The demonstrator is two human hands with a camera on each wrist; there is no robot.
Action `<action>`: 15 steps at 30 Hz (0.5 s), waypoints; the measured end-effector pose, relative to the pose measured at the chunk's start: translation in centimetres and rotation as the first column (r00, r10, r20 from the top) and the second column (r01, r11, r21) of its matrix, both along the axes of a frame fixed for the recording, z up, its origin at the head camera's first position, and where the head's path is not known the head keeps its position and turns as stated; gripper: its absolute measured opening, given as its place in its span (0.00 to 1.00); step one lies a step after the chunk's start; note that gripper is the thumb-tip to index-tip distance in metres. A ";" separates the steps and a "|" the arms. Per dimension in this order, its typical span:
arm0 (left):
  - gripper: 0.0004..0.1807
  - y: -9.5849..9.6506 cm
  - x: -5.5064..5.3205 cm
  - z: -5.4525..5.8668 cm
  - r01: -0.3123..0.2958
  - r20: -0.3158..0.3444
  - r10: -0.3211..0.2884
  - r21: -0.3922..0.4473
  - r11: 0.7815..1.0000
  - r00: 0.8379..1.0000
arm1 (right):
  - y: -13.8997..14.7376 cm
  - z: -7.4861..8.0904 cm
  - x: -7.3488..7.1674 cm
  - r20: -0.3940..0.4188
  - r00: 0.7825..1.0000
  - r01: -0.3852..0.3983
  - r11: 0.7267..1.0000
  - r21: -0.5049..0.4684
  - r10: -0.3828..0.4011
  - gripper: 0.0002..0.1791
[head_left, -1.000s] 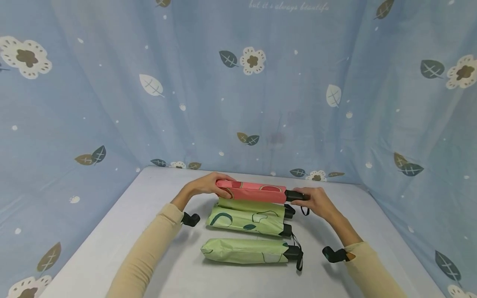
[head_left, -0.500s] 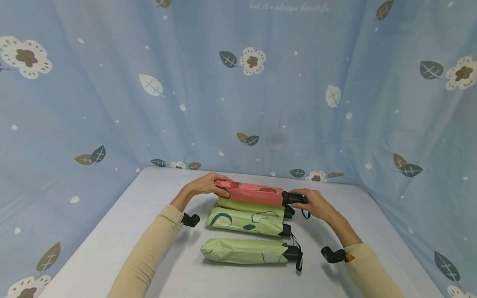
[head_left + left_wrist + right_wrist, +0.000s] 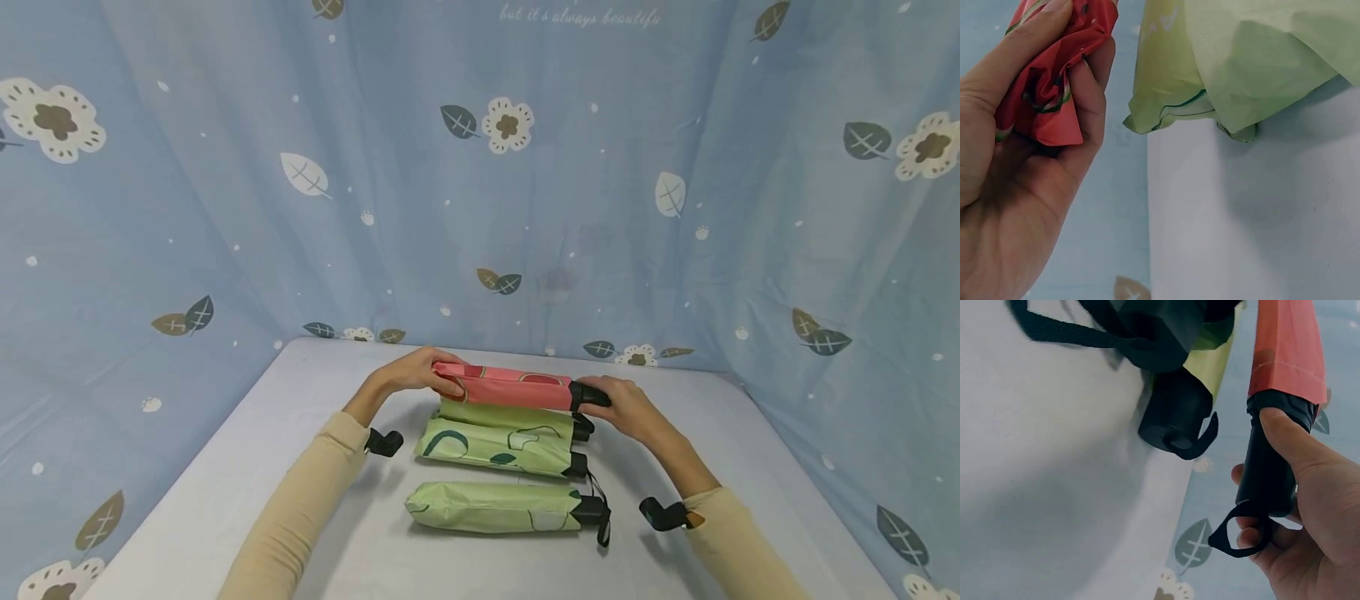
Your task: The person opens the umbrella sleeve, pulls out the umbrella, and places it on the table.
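My left hand (image 3: 412, 371) pinches the red umbrella (image 3: 513, 388) by its cloth end (image 3: 1054, 87), my right hand (image 3: 630, 407) grips its handle (image 3: 1265, 472), beyond the green umbrellas (image 3: 480, 447); it looks light and slippery, the stiff handle surest to hold

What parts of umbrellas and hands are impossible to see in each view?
Head view: rear green umbrella, far side hidden by the red umbrella.
Left wrist view: left hand, partly cut off by the left edge.
Right wrist view: red umbrella's other end, cut off by the top edge.
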State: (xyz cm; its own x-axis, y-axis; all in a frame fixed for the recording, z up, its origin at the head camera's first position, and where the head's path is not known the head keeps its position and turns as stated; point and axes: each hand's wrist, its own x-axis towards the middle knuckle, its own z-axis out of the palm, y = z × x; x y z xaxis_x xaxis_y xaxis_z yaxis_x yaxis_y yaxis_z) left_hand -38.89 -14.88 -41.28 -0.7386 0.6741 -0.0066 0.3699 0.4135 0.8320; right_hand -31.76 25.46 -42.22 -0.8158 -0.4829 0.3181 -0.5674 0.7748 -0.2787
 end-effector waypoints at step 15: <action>0.32 0.4 0.3 0.7 -0.014 -0.027 0.012 -0.063 0.998 1.000 | 0.8 -1.2 0.3 -0.192 0.981 0.025 1.000 0.016 -0.022 0.26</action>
